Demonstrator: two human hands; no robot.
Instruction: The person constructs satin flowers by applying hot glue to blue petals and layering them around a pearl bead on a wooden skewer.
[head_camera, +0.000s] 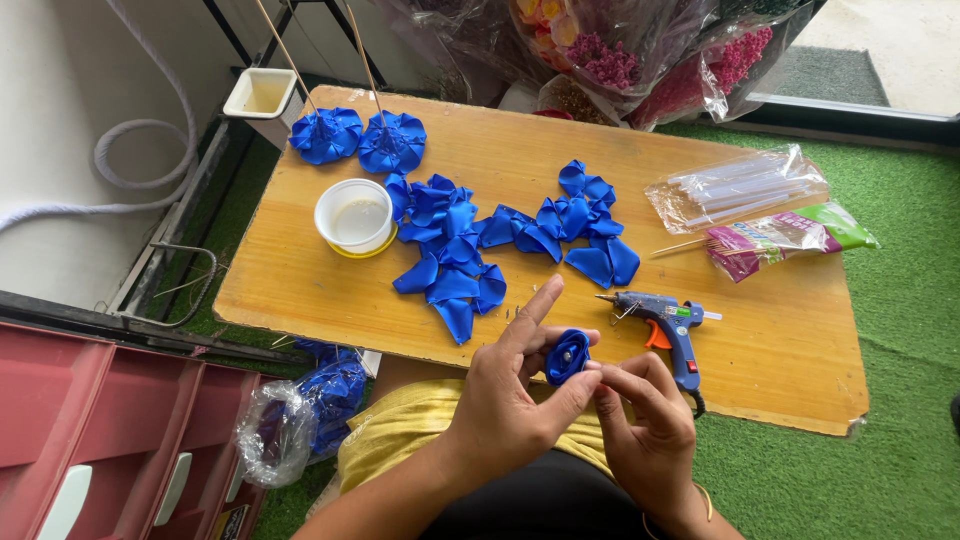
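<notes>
Both my hands meet over my lap at the near edge of a low wooden table (300, 290). My left hand (515, 395) pinches a small blue ribbon rosebud (567, 356) between thumb and fingers, index finger pointing up. My right hand (645, 420) presses its fingertips against the bud's right side. A blue hot glue gun (668, 325) rests on the table just right of my hands, nozzle pointing left. Several folded blue ribbon petals (470, 250) lie scattered across the table's middle.
Two finished blue ribbon flowers on sticks (358, 138) lie at the far left, next to a white plastic cup (355, 216). Bags of glue sticks (738, 187) and skewers (785, 238) sit far right. A bag of blue ribbon (300, 410), red crates (90, 440), wrapped bouquets (620, 50) and green turf (890, 350) surround the table.
</notes>
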